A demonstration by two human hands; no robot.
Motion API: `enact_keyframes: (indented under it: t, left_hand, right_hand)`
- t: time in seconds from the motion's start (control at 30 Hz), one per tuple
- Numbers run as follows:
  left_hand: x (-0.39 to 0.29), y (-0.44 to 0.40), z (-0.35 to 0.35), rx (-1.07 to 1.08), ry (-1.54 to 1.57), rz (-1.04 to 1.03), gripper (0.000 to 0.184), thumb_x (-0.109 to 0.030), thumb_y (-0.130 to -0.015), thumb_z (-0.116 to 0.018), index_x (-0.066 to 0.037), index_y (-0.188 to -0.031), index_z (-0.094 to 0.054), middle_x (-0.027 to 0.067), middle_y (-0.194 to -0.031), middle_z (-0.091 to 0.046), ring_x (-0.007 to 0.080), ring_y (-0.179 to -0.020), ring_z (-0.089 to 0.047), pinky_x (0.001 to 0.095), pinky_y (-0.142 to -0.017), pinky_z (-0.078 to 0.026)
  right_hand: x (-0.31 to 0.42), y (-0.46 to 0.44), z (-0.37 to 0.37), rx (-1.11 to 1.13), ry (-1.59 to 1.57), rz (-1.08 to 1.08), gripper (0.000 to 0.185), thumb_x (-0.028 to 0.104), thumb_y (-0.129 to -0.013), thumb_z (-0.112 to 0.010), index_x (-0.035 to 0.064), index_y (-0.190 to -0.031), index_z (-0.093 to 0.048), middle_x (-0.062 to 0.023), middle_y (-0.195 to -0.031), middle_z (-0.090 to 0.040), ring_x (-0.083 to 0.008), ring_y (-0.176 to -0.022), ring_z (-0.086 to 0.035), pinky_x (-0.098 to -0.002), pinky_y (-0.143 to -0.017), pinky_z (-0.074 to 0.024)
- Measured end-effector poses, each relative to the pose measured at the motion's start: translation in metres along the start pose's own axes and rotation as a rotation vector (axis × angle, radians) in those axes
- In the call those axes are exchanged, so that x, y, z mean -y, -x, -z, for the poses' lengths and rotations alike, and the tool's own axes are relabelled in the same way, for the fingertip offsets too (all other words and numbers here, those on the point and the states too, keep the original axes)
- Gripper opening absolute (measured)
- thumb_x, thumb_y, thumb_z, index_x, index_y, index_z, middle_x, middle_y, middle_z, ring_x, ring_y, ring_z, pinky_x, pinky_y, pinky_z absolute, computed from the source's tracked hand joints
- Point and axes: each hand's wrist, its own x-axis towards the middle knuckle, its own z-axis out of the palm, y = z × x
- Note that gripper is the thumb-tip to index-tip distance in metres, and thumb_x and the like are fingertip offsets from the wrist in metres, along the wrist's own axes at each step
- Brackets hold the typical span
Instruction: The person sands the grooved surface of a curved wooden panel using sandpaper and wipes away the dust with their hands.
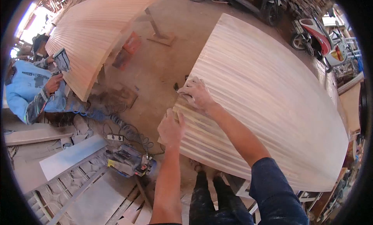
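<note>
A large slatted wooden panel (264, 93), striped and coated with pale dust, spreads out in front of me. At its left edge my right hand (197, 95) rests on the slats with its fingers bent and close together. Something dark and thin may lie under those fingers, but I cannot make it out. My left hand (171, 128) is lower along the same edge, its fingers curled over the rim. Both hands look dusty, and the undersides of their fingers are hidden.
At left, a person in a blue top (33, 85) holds a flat tool (61, 60) against another slatted panel (97, 27). An air compressor (130, 161) with a coiled hose (126, 128) stands lower left. Motorbikes (320, 40) are parked at upper right. A red crate (131, 43) sits on the floor.
</note>
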Motion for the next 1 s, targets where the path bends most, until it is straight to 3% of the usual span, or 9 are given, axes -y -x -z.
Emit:
enact_keyframes:
  t: [0.1, 0.27, 0.33, 0.4, 0.5, 0.57, 0.63, 0.8, 1.0]
  left_hand:
    - [-0.003, -0.001, 0.003, 0.026, -0.022, 0.015, 0.042, -0.045, -0.103, -0.051, -0.004, -0.109, -0.061, 0.0259, -0.095, -0.072, 0.0468, -0.089, -0.070, 0.0570, -0.079, -0.054]
    - [0.005, 0.001, -0.001, -0.012, 0.002, -0.026, 0.042, -0.045, -0.103, -0.051, -0.004, -0.111, -0.061, 0.0252, -0.098, -0.072, 0.0474, -0.089, -0.069, 0.0580, -0.077, -0.054]
    - [0.005, 0.000, -0.002, -0.004, -0.002, -0.017, 0.043, -0.045, -0.103, -0.051, -0.004, -0.112, -0.060, 0.0255, -0.099, -0.072, 0.0475, -0.089, -0.069, 0.0579, -0.078, -0.054]
    - [0.001, -0.001, 0.000, 0.004, -0.010, -0.016, 0.043, -0.045, -0.103, -0.051, -0.004, -0.113, -0.060, 0.0258, -0.099, -0.071, 0.0476, -0.090, -0.069, 0.0579, -0.079, -0.054]
    - [-0.006, 0.000, 0.007, 0.073, -0.066, 0.041, 0.042, -0.045, -0.103, -0.051, -0.004, -0.112, -0.058, 0.0257, -0.098, -0.071, 0.0472, -0.091, -0.069, 0.0576, -0.080, -0.054]
    - [-0.006, 0.001, 0.008, 0.077, -0.070, 0.037, 0.042, -0.045, -0.103, -0.051, -0.004, -0.112, -0.059, 0.0253, -0.098, -0.071, 0.0467, -0.092, -0.069, 0.0571, -0.081, -0.053]
    - [-0.007, 0.001, 0.008, 0.069, -0.062, 0.036, 0.042, -0.045, -0.103, -0.051, -0.004, -0.111, -0.059, 0.0253, -0.098, -0.071, 0.0464, -0.092, -0.069, 0.0568, -0.082, -0.053]
    - [0.001, 0.000, 0.004, 0.058, -0.004, 0.020, 0.042, -0.045, -0.103, -0.051, -0.004, -0.109, -0.059, 0.0259, -0.100, -0.071, 0.0457, -0.094, -0.069, 0.0563, -0.084, -0.053]
    - [0.001, 0.001, 0.002, 0.026, -0.023, -0.010, 0.042, -0.044, -0.104, -0.050, -0.003, -0.106, -0.059, 0.0249, -0.096, -0.071, 0.0451, -0.091, -0.070, 0.0551, -0.081, -0.055]
  right_hand:
    - [-0.021, 0.049, 0.017, -0.008, 0.010, -0.001, 0.027, 0.014, -0.085, -0.075, 0.0216, -0.111, -0.076, -0.0041, -0.105, -0.066, -0.0305, -0.110, -0.055, -0.0496, -0.098, -0.0440]
    - [-0.011, 0.106, 0.062, 0.121, 0.075, -0.181, 0.026, 0.016, -0.089, -0.071, 0.0228, -0.113, -0.076, -0.0063, -0.115, -0.065, -0.0326, -0.114, -0.055, -0.0529, -0.102, -0.0426]
    - [-0.015, 0.080, 0.023, -0.034, 0.202, 0.000, 0.026, 0.017, -0.089, -0.069, 0.0235, -0.113, -0.075, -0.0063, -0.117, -0.065, -0.0322, -0.116, -0.055, -0.0547, -0.104, -0.0425]
    - [-0.006, 0.033, -0.014, -0.071, 0.318, 0.021, 0.025, 0.019, -0.088, -0.068, 0.0225, -0.113, -0.075, -0.0052, -0.114, -0.066, -0.0313, -0.119, -0.056, -0.0539, -0.105, -0.0427]
    - [0.014, 0.000, -0.009, 0.043, 0.197, -0.079, 0.027, 0.021, -0.086, -0.069, 0.0210, -0.112, -0.075, -0.0069, -0.115, -0.066, -0.0330, -0.124, -0.054, -0.0547, -0.108, -0.0414]
    - [0.016, 0.022, 0.004, 0.107, 0.388, -0.069, 0.028, 0.020, -0.085, -0.069, 0.0207, -0.113, -0.075, -0.0072, -0.115, -0.066, -0.0325, -0.120, -0.056, -0.0518, -0.105, -0.0435]
    - [0.012, 0.073, 0.032, -0.026, 0.297, -0.082, 0.029, 0.018, -0.084, -0.069, 0.0213, -0.112, -0.075, -0.0073, -0.112, -0.066, -0.0320, -0.116, -0.057, -0.0510, -0.102, -0.0446]
    - [-0.014, 0.144, 0.069, 0.091, 0.208, -0.155, 0.042, 0.016, -0.080, -0.073, 0.0225, -0.122, -0.070, -0.0061, -0.114, -0.066, -0.0320, -0.118, -0.056, -0.0521, -0.106, -0.0423]
    - [0.013, 0.018, -0.004, -0.017, 0.260, -0.035, 0.036, 0.013, -0.083, -0.069, 0.0237, -0.116, -0.073, -0.0051, -0.113, -0.065, -0.0309, -0.118, -0.055, -0.0514, -0.109, -0.0412]
